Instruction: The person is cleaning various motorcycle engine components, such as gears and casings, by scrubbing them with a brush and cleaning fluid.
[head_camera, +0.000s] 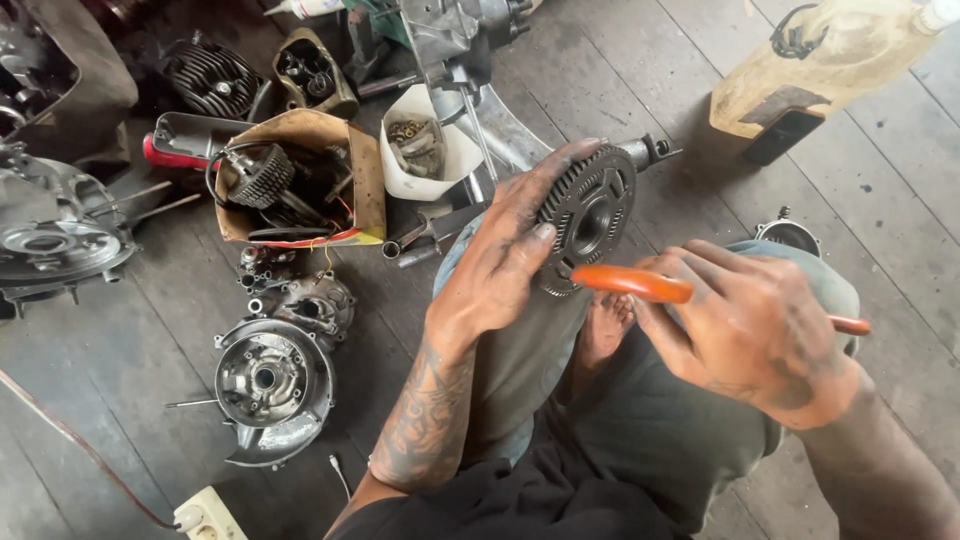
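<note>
Wooden floor (640, 60), left hand (505, 265) holding gear (588, 212), right hand (755, 330) gripping orange-handled pliers (632, 283)

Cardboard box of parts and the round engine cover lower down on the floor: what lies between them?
In the head view, a small engine casing lies between the cardboard box and the round engine cover.

Gear wheel (588, 212) between hands, cardboard box (300, 180) left, engine cover (270, 385) below

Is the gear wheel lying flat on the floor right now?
No, the left hand holds the gear wheel up on edge above the knee, while the right hand grips orange-handled pliers.
</note>
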